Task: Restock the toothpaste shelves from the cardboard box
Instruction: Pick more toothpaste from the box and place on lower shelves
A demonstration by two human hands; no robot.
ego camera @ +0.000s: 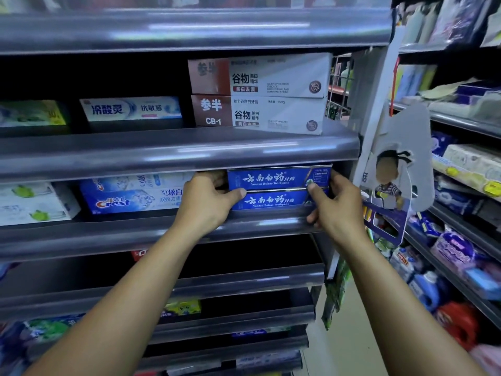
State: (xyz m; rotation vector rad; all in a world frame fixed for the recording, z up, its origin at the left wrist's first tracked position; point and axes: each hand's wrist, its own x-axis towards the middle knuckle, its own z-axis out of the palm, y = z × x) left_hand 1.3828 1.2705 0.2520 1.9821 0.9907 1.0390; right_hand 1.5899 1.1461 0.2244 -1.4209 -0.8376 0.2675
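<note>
Two dark blue toothpaste boxes with white script lie stacked at the right end of a grey shelf. My left hand grips their left end, thumb across the front where the two boxes meet. My right hand grips their right end, thumb on the front and fingers curled under the shelf lip. The cardboard box is out of view.
Blue Crest boxes and white-green boxes fill the same shelf to the left. Two brown-white boxes are stacked on the shelf above. A hanging card display sits just right of my right hand. Another shelving unit runs along the right.
</note>
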